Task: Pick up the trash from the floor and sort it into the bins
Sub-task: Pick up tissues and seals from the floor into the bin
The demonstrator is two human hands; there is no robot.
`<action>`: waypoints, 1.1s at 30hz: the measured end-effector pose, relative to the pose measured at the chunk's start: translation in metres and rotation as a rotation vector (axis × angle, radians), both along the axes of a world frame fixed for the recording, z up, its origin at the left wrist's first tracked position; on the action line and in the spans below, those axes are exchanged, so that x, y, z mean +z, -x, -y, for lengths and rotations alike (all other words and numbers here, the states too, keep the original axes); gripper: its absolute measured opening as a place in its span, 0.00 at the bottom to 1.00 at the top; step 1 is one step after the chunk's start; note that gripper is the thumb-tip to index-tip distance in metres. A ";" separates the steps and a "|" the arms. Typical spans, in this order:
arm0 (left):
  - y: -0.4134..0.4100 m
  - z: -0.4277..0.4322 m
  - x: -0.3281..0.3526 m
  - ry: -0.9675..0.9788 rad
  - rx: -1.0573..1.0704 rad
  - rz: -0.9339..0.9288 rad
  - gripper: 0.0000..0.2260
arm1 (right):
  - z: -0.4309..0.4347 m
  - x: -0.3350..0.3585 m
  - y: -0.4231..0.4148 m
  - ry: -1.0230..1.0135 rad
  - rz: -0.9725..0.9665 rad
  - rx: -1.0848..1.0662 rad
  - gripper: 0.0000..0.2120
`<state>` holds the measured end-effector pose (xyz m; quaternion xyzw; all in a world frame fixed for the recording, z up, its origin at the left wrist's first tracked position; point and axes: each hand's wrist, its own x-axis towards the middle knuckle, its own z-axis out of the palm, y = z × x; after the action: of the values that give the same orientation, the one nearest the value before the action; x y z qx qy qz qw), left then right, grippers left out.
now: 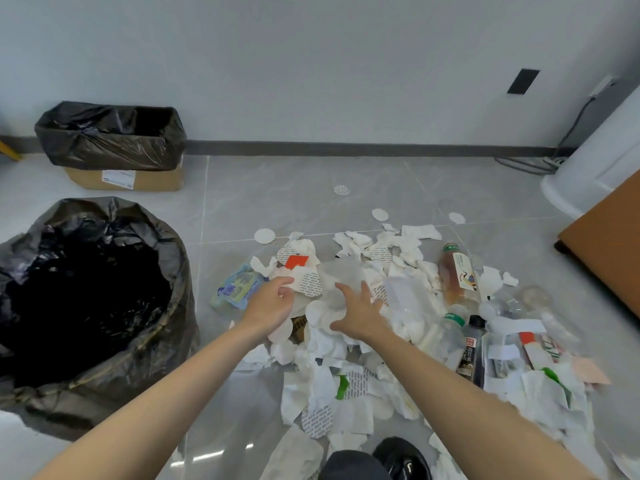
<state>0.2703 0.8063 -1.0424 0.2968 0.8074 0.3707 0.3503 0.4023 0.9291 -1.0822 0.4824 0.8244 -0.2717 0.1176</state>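
We look down on grey floor tiles (242, 202), with bare room between the two bins and the litter and more running back to the dark skirting board (346, 148). The near bin (180, 271), lined with a black bag, sits at our left with its mouth wide. The far bin (104, 147), a cardboard box with a black liner, stands against the wall beyond it. A brown furniture edge (609, 244) and a white rounded unit (588, 174) close in the right side.

The trash pile (346, 393) spreads from the middle to the right edge. It holds white tissue, paper scraps, round seal liners, a blue-green packet (235, 289), an amber drink bottle (457, 271) with a green cap, a dark bottle (472, 348) with a black cap, and clear plastic bottles (540, 306). A black shoe (403, 459) sits at its near edge.

The box carries a white shipping label (118, 178). Its print, like that on the bottle labels, is too small for us to read.

Our left hand (273, 303) pinches a white scrap (299, 282) at the pile's left side. Our right hand (360, 313) is spread wide, palm down, over the middle of the pile; whether it touches anything we cannot tell.
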 end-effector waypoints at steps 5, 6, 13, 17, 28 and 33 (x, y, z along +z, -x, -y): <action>0.004 -0.008 -0.040 0.026 0.015 0.055 0.19 | -0.010 -0.049 0.004 -0.006 0.097 0.054 0.43; 0.002 -0.010 -0.050 0.027 0.026 0.075 0.20 | -0.010 -0.059 -0.001 0.004 0.092 0.058 0.40; -0.031 -0.009 -0.089 -0.015 -0.058 0.104 0.21 | -0.014 -0.058 -0.032 -0.196 -0.167 -0.012 0.16; -0.040 -0.008 -0.102 0.014 -0.168 0.124 0.37 | -0.015 -0.034 -0.037 -0.185 -0.407 -0.177 0.07; -0.052 -0.013 -0.116 0.248 -0.239 -0.218 0.32 | -0.015 -0.011 -0.030 0.046 -0.729 -0.551 0.16; -0.057 0.006 -0.129 0.250 -0.345 -0.289 0.32 | -0.014 -0.003 -0.032 -0.083 -0.852 -0.680 0.11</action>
<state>0.3270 0.8000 -1.1719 0.4341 0.8261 0.1564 0.3234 0.4342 0.9435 -1.0852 0.5730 0.6068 -0.4332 -0.3404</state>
